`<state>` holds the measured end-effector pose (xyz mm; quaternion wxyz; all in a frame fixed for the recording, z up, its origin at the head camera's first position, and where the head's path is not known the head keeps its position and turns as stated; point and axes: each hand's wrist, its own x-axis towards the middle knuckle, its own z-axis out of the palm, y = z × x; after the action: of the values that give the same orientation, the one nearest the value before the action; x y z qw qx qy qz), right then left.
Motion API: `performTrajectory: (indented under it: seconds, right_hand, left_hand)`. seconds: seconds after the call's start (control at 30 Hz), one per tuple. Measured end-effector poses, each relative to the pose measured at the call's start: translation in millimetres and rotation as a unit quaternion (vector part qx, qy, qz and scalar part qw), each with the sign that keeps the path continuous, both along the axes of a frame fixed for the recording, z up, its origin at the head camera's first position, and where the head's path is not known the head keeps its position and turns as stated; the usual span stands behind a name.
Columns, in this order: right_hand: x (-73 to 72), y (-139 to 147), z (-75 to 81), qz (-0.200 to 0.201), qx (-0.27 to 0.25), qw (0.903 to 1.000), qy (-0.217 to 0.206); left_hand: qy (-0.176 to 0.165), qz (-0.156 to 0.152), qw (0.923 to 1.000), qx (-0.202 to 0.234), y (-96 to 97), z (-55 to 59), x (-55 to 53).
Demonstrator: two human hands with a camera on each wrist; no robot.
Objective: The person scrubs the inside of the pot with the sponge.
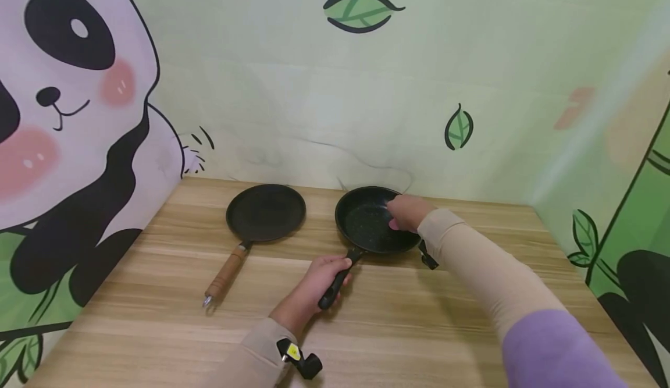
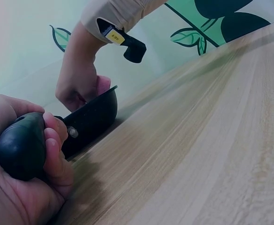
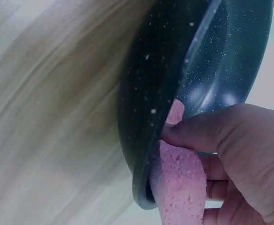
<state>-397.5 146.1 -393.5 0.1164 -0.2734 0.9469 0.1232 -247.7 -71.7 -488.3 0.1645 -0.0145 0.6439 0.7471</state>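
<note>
A dark speckled frying pan sits on the wooden table, its black handle toward the person. My left hand grips that handle, fingers wrapped round it, as the left wrist view also shows. Over the pan's right side reaches my right hand. It pinches a pink sponge between thumb and fingers, with the sponge against the inner wall at the rim. In the left wrist view a bit of the sponge shows above the pan's edge.
Left of the frying pan lies a flat black pan with a brown wooden handle. The wood-grain table meets a pale green wall printed with a panda and leaves. Small black devices are strapped to both wrists.
</note>
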Motion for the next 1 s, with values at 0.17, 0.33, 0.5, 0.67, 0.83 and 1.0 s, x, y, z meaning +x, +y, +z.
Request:
performTrajectory:
  seconds: [0.17,0.33,0.5,0.67,0.83,1.0]
  right_hand:
    - [3.5,0,2.0,-0.007,0.032,0.9993,-0.019]
    - [5.2,3,3.3,-0.016,0.045,0.9978,-0.046]
    - [6.3,8,3.5,-0.025,0.018,0.9954,-0.090]
    - [9.2,11,6.6,-0.006,-0.007,0.9930,-0.118]
    - [11.7,12,7.6,0.012,-0.031,0.9892,-0.143]
    - [13.1,13,0.9,0.041,-0.071,0.9827,-0.166]
  left_hand:
    - [0.002,-0.004,1.0000,0.001,0.8,1.7,0.6]
    - [0.008,-0.004,1.0000,0.003,1.7,2.3,1.3]
    - [0.009,-0.002,1.0000,0.002,0.1,1.7,1.9]
    - [0.009,0.000,1.0000,-0.003,-0.4,2.4,1.6]
    - [0.011,-0.005,0.9999,-0.006,-0.3,1.5,0.4]
    - [0.007,-0.014,0.9998,-0.013,0.5,-0.1,-1.4]
